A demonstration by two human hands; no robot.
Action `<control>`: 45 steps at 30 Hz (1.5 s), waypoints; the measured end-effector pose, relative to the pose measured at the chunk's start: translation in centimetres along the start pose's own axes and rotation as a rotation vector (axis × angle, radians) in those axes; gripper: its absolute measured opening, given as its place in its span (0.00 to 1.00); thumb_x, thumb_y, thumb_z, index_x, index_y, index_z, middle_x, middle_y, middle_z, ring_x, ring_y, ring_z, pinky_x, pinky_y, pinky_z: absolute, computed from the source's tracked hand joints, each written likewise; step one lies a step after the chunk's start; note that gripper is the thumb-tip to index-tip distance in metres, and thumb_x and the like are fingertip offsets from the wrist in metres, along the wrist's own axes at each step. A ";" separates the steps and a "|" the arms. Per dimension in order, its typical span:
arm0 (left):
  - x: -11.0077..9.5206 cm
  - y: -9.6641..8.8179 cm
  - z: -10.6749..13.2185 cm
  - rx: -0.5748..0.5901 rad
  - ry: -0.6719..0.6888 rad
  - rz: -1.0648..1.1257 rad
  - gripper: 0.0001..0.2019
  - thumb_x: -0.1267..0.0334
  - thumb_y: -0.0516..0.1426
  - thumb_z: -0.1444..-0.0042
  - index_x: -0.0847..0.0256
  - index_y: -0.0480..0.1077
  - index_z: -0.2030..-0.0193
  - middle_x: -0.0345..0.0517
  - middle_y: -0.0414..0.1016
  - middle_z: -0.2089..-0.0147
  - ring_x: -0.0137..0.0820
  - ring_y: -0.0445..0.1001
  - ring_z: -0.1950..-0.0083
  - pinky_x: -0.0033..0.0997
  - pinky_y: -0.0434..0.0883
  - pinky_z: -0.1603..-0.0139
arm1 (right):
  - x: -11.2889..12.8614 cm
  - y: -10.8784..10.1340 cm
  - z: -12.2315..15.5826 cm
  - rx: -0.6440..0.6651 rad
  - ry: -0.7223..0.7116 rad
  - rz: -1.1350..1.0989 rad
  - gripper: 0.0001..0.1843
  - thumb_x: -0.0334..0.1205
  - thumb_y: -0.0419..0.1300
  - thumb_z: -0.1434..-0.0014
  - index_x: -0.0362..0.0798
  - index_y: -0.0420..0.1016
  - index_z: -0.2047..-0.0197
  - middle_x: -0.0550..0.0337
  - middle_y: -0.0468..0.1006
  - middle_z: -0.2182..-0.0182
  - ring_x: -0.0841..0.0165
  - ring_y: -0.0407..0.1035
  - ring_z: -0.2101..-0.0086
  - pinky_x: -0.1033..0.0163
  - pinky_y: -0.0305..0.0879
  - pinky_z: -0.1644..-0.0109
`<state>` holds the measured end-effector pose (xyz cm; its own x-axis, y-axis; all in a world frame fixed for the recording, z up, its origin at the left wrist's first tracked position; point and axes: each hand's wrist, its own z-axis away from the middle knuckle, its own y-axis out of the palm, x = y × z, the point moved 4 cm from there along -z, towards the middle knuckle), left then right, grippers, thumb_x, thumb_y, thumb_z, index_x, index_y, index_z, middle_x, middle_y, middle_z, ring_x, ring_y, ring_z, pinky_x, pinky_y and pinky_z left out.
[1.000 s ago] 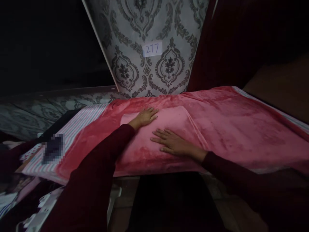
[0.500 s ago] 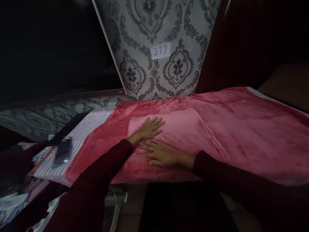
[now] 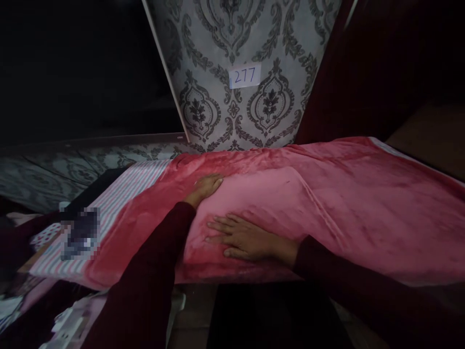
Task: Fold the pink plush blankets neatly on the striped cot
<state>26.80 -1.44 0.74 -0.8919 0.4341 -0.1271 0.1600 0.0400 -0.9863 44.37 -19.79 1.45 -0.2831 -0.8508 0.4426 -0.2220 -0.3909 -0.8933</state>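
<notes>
You had your left hand (image 3: 204,188) and right hand (image 3: 250,237) apart — palms flat, nothing gripped — smoothing the folded layer (image 3: 254,194) of the pink fleece blanket (image 3: 366,208) with even pressure.

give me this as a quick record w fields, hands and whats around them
left hand: resting on the pink plush blanket, at the edge of its folded-over layer
right hand: palm down on the folded-over layer, fingers spread
sleeves: dark red sleeves on both arms
beside blanket: striped sheet, to the left
wall: grey damask wallpaper with a paper label reading 277
</notes>
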 end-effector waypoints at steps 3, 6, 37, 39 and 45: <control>-1.1 -1.4 0.9 -0.035 -0.050 -0.108 0.27 0.55 0.42 0.28 0.63 0.70 0.32 0.57 0.74 0.33 0.42 0.69 0.30 0.46 0.60 0.26 | -0.2 0.2 0.0 -0.007 -0.005 0.031 0.31 0.53 0.52 0.25 0.60 0.56 0.23 0.58 0.46 0.22 0.59 0.38 0.24 0.43 0.35 0.22; -2.3 -3.5 2.8 -0.057 -0.034 -0.172 0.27 0.53 0.47 0.29 0.63 0.68 0.30 0.59 0.69 0.29 0.48 0.62 0.25 0.56 0.52 0.23 | -0.5 0.6 0.0 -0.006 -0.001 0.063 0.30 0.53 0.51 0.24 0.61 0.56 0.23 0.59 0.46 0.22 0.59 0.38 0.24 0.42 0.35 0.22; -25.5 5.8 16.6 -0.113 0.024 -0.084 0.38 0.47 0.53 0.33 0.49 0.48 0.19 0.56 0.43 0.18 0.59 0.44 0.19 0.78 0.49 0.25 | -7.3 -5.2 9.3 -0.110 0.360 0.165 0.31 0.56 0.46 0.24 0.60 0.57 0.23 0.54 0.53 0.24 0.53 0.43 0.25 0.35 0.42 0.25; -25.4 7.4 16.7 -0.127 -0.016 -0.092 0.37 0.46 0.52 0.33 0.45 0.47 0.19 0.53 0.43 0.18 0.60 0.44 0.19 0.80 0.48 0.25 | -9.3 -5.7 8.0 -0.083 0.382 0.229 0.33 0.56 0.49 0.25 0.59 0.56 0.22 0.52 0.51 0.23 0.49 0.42 0.25 0.32 0.41 0.26; -24.7 8.7 17.4 -0.282 0.025 -0.178 0.38 0.47 0.57 0.35 0.44 0.50 0.20 0.53 0.52 0.20 0.58 0.54 0.22 0.75 0.54 0.26 | -15.1 -7.7 4.9 -0.093 0.522 0.310 0.35 0.57 0.48 0.26 0.57 0.51 0.21 0.49 0.49 0.23 0.46 0.45 0.26 0.31 0.43 0.27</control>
<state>42.84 -27.48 -6.58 -0.9062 0.4198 0.0505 0.1168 0.3632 -0.9243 54.88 -5.66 1.31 -0.7617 -0.6268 0.1643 -0.1302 -0.1004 -0.9864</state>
